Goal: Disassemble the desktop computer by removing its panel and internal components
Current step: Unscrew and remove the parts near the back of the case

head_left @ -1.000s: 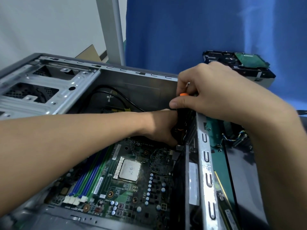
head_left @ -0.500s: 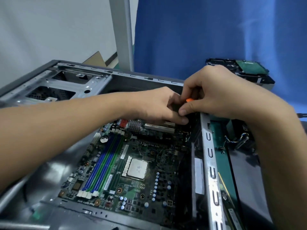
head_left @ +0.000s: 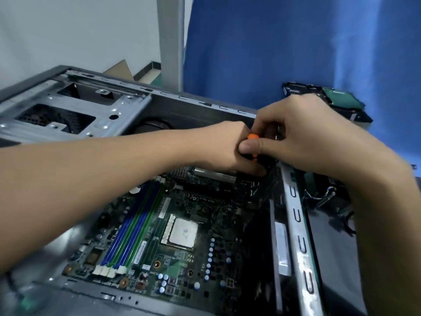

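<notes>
Where our hands meet: our left hand (head_left: 227, 149) and right hand (head_left: 303, 137) cover most of a black tool handle with an orange cap (head_left: 252, 136); we cannot see its tip.
Right fingers: thumb and forefinger pinch the handle just below the cap.
Left fingers: curled round the handle's lower part.
Case: the grey sheet-metal computer case (head_left: 296, 224) sits open face up, its near edge cut off.
Board: a green motherboard (head_left: 182, 265) lies flat inside, with a square silver processor (head_left: 182, 232) and long blue and green memory slots (head_left: 134, 233); its print is too blurred to read.
Behind: a black hard drive with a green board (head_left: 341, 99), partly hidden by our right hand.
</notes>
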